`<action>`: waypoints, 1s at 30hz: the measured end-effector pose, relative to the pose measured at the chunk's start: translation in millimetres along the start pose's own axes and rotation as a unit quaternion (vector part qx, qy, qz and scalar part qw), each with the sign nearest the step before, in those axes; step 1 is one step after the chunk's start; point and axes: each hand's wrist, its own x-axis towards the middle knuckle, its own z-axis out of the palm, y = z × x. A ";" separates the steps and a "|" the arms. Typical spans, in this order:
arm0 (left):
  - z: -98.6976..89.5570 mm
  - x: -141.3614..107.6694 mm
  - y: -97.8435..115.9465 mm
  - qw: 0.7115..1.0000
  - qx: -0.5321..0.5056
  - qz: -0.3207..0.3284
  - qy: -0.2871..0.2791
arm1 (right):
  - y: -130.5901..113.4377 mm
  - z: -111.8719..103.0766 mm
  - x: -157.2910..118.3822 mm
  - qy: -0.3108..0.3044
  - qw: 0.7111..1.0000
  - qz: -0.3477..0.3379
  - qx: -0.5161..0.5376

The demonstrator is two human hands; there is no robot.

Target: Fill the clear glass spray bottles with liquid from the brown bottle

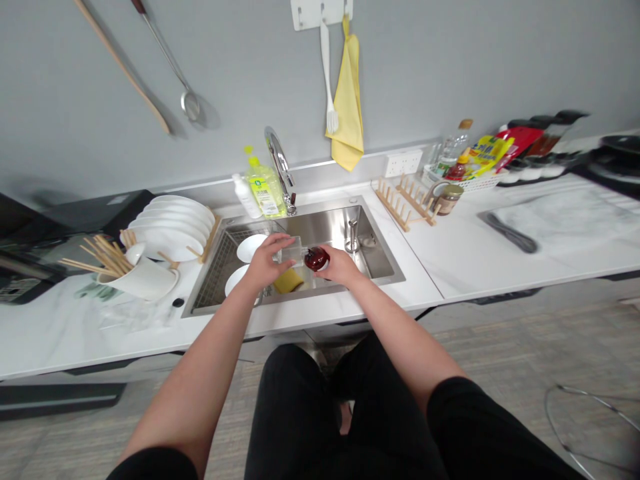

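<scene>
Two bare hands at work over a stainless-steel sink (397, 275) set into a pale, marble-veined tabletop (480, 267). The left hand (267, 261) has its grip closed on a clear container (291, 252), box-like and apparently of rigid plastic or glass. The right hand (343, 265) grips a dark red piece (315, 258), rounded and glossy, with a small dark projection; its exact nature cannot be told. Both objects are above the basin, just beside one another; whether they touch is unclear. The step in hand appears to be the handling of these two pieces together, and the next move would seem to call for a steady hold on both smooth surfaces and careful alignment between them.

Below the hands lies a soft-looking yellow cloth or sponge (289, 281). Two white bowls (251, 247), smooth and round, occupy the sink's left part, beside a metal wire basket (213, 270). Behind the basin rises a curved, polished faucet (280, 163); to the left stand glossy white plates (170, 233), and to the right a pegged wooden rack (407, 203).
</scene>
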 end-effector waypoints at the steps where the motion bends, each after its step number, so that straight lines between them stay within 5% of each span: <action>1: -0.1 0.1 -0.1 1.000 0.000 0.002 -0.001 | 0.3 0.2 0.0 0.001 1.000 -0.002 0.000; 30: -9.6 8.5 10.5 0.999 0.006 0.002 -0.031 | -5.4 -3.2 -1.6 0.002 1.000 -0.002 0.010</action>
